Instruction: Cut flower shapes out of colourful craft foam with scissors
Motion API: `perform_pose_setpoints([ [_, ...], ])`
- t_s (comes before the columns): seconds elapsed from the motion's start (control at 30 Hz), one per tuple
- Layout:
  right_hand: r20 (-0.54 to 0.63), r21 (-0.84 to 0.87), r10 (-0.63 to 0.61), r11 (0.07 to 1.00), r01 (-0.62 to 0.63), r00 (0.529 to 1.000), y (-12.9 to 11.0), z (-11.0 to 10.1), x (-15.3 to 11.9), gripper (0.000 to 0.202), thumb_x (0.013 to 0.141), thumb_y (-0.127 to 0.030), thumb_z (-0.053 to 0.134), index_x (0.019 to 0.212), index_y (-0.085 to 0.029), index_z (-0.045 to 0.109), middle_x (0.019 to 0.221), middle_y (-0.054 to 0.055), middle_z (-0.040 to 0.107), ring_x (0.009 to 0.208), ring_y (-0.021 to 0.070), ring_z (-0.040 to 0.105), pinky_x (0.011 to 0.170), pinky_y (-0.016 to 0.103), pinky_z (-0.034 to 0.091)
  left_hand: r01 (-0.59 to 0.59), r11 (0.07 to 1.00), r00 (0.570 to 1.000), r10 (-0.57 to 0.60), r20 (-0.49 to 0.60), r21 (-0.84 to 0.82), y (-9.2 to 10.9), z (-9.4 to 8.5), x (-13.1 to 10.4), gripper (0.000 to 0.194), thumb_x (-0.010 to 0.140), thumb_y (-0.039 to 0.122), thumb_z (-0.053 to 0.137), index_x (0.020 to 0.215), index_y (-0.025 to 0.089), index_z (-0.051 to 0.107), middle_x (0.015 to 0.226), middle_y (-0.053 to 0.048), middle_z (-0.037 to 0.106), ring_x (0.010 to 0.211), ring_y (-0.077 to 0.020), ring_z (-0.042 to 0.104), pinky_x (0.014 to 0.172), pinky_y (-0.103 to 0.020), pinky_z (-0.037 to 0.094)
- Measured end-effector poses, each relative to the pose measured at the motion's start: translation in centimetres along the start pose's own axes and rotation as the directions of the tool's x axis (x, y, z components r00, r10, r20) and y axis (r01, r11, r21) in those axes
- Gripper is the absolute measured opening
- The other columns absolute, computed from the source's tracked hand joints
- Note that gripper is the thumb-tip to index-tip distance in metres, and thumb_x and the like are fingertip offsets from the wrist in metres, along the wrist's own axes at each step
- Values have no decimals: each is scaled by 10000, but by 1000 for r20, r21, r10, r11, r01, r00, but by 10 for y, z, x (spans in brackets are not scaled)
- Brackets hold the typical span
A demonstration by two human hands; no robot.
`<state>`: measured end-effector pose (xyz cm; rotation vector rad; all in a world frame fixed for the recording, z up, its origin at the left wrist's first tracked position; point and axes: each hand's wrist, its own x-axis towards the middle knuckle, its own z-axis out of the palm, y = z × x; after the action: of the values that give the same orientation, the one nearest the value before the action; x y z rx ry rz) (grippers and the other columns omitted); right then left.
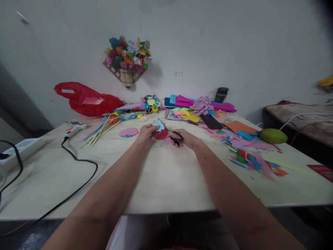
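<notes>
Pale blue and lobed at the rim, the piece (158, 125) is pinched in the left hand (148, 132), thumb on its face, in the middle of the dial over the table (161, 184). The right hand (184, 137) is closed round the dark handles of the scissors (178, 138), whose blades point towards eleven o'clock, by the piece; whether they are parted I cannot tell. A red piece (161, 134) lies just below the blue one, at about six o'clock from it.

The blue piece looks like thin foam or felt: next to no weight, soft, apt to bend under the blades and easily nicked or torn at the lobes. It is best held flat near its middle, fingertips back from the edge; a pinch on one lobe would let the rest flop. The scissors should feel firm and heavier, safest by the loops.

Taking the hands as centre, the pink shape (128, 132) and glue gun (75, 130) lie at nine o'clock, the bag (91, 104) at ten, the purple flower (202, 105) at two and scraps (257, 165) between three and four
</notes>
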<state>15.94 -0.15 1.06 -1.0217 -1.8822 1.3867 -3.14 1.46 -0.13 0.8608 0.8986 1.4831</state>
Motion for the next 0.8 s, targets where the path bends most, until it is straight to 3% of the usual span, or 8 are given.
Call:
perform_pose_setpoints([
  [0.8, -18, 1, 39, 999, -39, 999, 5, 2, 4, 343, 840, -455, 612, 682, -160, 538, 553, -11, 579, 396, 57, 466, 345, 191, 248, -9, 1000, 1000, 8, 27, 28, -1, -2, 2, 127, 581, 80, 757, 684, 78, 682, 683, -80, 686, 586, -140, 634, 601, -255, 542],
])
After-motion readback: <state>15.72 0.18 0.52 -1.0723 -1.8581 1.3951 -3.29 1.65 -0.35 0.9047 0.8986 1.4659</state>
